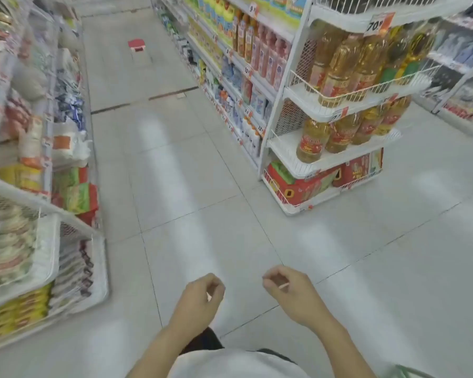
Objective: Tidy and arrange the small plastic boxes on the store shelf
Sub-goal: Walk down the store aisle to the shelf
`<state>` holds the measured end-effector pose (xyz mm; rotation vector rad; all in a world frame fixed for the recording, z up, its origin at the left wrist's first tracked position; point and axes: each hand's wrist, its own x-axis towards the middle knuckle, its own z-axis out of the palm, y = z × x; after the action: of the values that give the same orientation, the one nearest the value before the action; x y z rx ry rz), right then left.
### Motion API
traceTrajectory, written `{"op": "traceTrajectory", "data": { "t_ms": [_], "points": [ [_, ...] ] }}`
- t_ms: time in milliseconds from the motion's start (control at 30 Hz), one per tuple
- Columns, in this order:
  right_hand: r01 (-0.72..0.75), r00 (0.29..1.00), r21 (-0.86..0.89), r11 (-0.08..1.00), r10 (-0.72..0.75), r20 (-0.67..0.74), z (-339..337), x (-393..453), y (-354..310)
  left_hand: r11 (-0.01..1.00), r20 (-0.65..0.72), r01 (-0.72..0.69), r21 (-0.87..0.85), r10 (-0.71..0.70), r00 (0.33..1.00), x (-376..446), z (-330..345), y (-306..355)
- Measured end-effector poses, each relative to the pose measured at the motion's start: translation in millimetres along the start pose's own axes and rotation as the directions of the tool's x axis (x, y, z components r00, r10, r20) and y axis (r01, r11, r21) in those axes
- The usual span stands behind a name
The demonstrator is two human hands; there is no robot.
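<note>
Nearest the head camera, a white shirt [238, 364] fills the bottom edge, with both bare forearms reaching forward over the pale tiled floor [191, 165]. On the left hand [200, 298] the grip is loosely curled, fingers bent toward the palm, with nothing in it. On the right hand [290, 290] the grip is likewise half closed and seems empty; a thin pale sliver shows by the fingers, and I cannot tell what it is. Both hands hang over the floor, apart from any shelf. To the left, white wire shelving [47, 252] holds blurred packets. To the right, an end rack [347, 110] carries bottles of cooking oil [339, 69] with red cartons [298, 184] at its base. A red and white object [137, 45] sits on the floor far down the aisle. Small plastic boxes cannot be made out anywhere on the shelves.
</note>
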<state>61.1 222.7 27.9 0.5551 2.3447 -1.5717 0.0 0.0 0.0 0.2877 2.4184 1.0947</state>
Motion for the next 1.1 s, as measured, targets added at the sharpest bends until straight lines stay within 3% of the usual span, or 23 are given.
{"op": "traceTrajectory", "data": {
  "t_ms": [167, 300, 533, 800, 1100],
  "points": [
    [0.019, 0.997, -0.05, 0.999, -0.016, 0.079, 0.9, 49.1, -13.8, 0.991, -0.016, 0.134, -0.005, -0.134, 0.991, 12.9, -16.3, -18.9],
    [0.067, 0.997, -0.081, 0.994, -0.064, 0.035, 13.7, 110.6, -40.3, 0.973, -0.02, 0.214, -0.081, -0.217, 0.976, 40.8, -39.0, -30.7],
    [0.102, 0.987, -0.156, 0.982, -0.081, 0.137, 49.6, 261.4, -118.7, 0.94, -0.032, 0.304, -0.157, -0.313, 0.949, 150.7, -114.9, -66.7],
    [0.096, 0.981, -0.253, 0.963, -0.049, 0.187, 59.6, 415.5, -225.3, 0.962, -0.026, 0.257, -0.088, -0.26, 0.965, 318.8, -237.4, -79.6],
    [-0.02, 0.982, -0.307, 0.951, 0.076, 0.173, 48.2, 597.9, -271.9, 0.984, 0.038, 0.177, 0.017, -0.177, 0.983, 550.5, -352.7, -84.0]
  ]
}}
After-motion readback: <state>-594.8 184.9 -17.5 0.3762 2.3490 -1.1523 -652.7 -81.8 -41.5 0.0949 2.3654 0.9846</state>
